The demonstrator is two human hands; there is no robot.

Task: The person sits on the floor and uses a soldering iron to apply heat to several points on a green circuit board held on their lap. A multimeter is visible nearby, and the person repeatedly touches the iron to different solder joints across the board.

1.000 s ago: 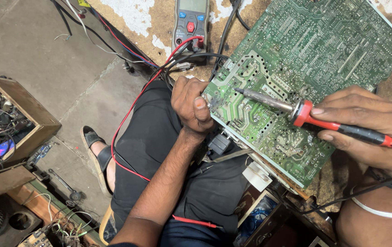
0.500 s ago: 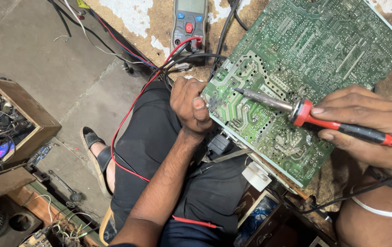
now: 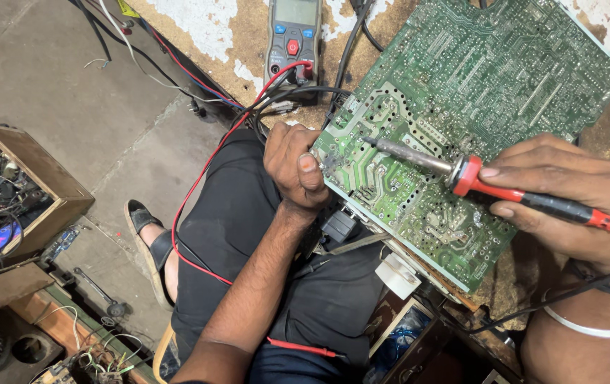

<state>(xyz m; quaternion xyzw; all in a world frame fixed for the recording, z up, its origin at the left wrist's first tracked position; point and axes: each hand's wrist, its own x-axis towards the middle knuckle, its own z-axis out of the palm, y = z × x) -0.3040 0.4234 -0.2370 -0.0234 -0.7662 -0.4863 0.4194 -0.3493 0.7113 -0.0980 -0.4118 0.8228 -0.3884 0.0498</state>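
Observation:
A large green circuit board (image 3: 475,107) lies solder-side up on a worn workbench, its near corner hanging over my lap. My left hand (image 3: 294,167) grips that board's left corner, thumb on top. My right hand (image 3: 568,195) holds a soldering iron (image 3: 504,188) with a red and black handle. Its metal tip rests on the board's solder side, close to my left thumb.
A grey multimeter (image 3: 292,35) with red and black leads lies on the bench (image 3: 198,21) beyond the board. A wooden box (image 3: 42,178) of wires and parts stands on the concrete floor at left. A small tool (image 3: 95,291) lies on the floor near my sandalled foot (image 3: 145,227).
The view has shifted slightly. Both hands, the board and the iron keep nearly the same places.

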